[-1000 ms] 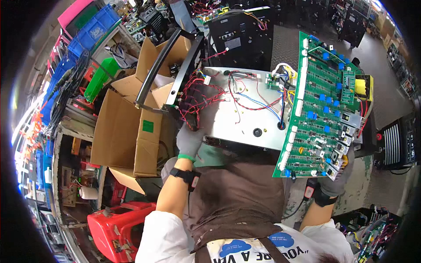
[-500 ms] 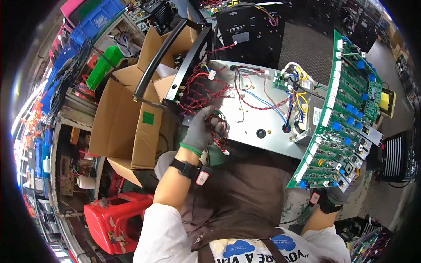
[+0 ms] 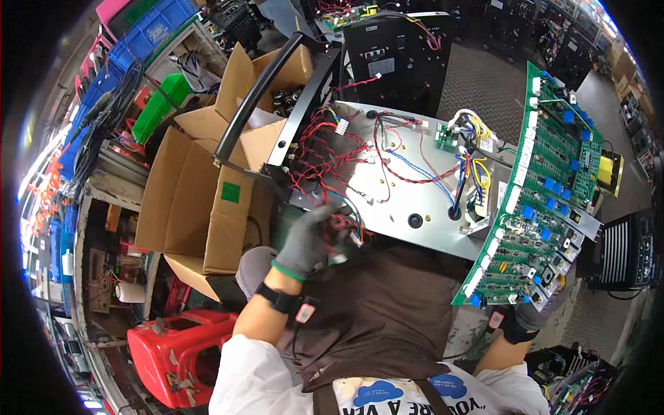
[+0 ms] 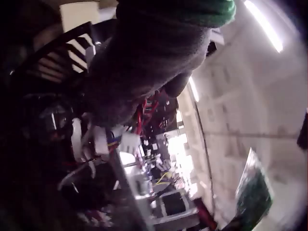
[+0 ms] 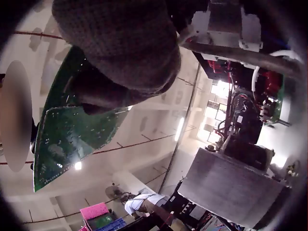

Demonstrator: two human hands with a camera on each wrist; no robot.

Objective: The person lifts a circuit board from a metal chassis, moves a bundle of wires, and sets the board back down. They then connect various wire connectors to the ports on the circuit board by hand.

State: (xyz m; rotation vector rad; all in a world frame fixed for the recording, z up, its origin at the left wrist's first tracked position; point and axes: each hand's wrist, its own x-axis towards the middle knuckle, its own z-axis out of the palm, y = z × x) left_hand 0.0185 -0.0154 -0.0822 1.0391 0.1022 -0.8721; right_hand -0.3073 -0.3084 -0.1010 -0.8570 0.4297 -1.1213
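Observation:
In the head view, the gloved left hand (image 3: 303, 245) holds a bundle of thin red, black and coloured wires (image 3: 344, 223) with white plugs, just off the near edge of a silvery metal plate (image 3: 394, 200). The left wrist view shows that glove (image 4: 149, 62) dark above red wires (image 4: 142, 118). A large green circuit board (image 3: 515, 214) stands tilted at the plate's right side. At the board's lower end the gloved right hand (image 3: 538, 310) grips it, fingers partly hidden behind it. In the right wrist view the glove (image 5: 125, 53) overlaps the board (image 5: 62, 144).
Beyond the plate stands a black panel (image 3: 394, 66). A black handle frame (image 3: 256, 97) rises at its left, beside an open cardboard box (image 3: 187, 187). A red plastic stool (image 3: 162, 360) is lower left; a black finned unit (image 3: 622, 242) stands at the right.
The left hand came away from the plate's near left corner with the wires, then moved down toward the lap. The board and right hand shifted to the right.

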